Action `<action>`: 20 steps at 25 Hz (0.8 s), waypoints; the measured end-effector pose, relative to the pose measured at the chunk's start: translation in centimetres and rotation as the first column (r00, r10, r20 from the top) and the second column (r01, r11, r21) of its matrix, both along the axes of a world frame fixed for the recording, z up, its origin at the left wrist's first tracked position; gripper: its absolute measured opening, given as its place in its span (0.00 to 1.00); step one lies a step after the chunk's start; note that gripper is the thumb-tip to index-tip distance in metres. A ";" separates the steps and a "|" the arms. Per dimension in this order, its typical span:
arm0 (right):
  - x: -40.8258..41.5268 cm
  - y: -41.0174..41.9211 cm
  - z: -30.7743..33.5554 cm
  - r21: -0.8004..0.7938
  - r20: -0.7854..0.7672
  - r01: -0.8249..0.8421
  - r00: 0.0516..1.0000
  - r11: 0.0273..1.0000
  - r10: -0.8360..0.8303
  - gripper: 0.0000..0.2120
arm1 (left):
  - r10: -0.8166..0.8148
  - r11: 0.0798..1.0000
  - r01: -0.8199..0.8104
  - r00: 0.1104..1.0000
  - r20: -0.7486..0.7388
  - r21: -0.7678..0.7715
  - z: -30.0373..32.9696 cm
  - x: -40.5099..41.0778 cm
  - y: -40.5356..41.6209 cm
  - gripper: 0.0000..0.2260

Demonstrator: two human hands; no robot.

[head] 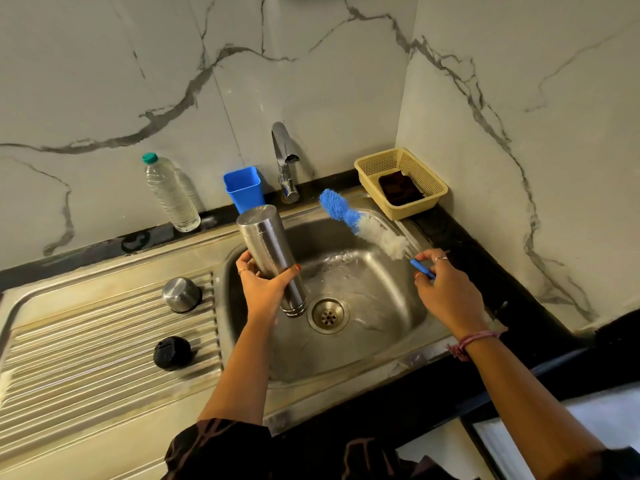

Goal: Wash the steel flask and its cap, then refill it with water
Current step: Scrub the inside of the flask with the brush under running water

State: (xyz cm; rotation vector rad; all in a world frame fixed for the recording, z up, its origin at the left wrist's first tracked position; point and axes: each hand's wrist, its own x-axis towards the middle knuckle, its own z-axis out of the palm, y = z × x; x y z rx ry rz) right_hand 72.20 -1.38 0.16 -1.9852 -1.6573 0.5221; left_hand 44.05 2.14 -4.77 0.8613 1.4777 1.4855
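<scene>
The left hand (261,284) has its grip wrapped around the steel flask (273,258), holding it upside down and tilted over the sink (398,327), mouth end low just beside the drain (328,314), base pointing up toward 11 o'clock. The right hand (446,292) pinches the thin blue handle of the bottle brush (363,225), a narrow grip of thumb and fingertips; the brush's white and blue bristles angle up toward 10 o'clock from that hand, in the air above the basin and apart from the flask. Water glistens on the basin floor between the two hands.

On the ribbed drainboard (104,358) at 9 o'clock from the sink sit the steel cup-shaped cap (181,294) and, nearer the person, the black inner cap (172,352), well apart from each other. At the back of the bench, the tap (284,161) stands at 12 o'clock, a blue plastic holder (243,189) just left of it, and a clear water bottle (170,194) with a green top farther left. A yellow basket (401,181) with a dark cloth (400,188) inside occupies the corner at 1 o'clock.
</scene>
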 end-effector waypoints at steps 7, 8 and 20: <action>-0.2 1.3 -1.4 -0.017 -0.012 0.012 1.000 1.000 -0.012 0.13 | -0.035 0.999 0.033 0.997 -0.072 -0.027 -0.3 -0.7 0.8 0.40; -0.2 1.6 -1.7 -0.043 -0.037 0.012 0.999 0.999 -0.014 0.13 | -0.030 0.999 0.028 0.997 -0.073 -0.036 -0.3 -0.8 1.1 0.39; -2.4 5.6 -4.4 -0.097 -0.151 -0.015 0.988 0.995 0.000 0.13 | -0.182 0.983 0.164 0.938 -0.295 -0.085 2.7 0.1 9.2 0.34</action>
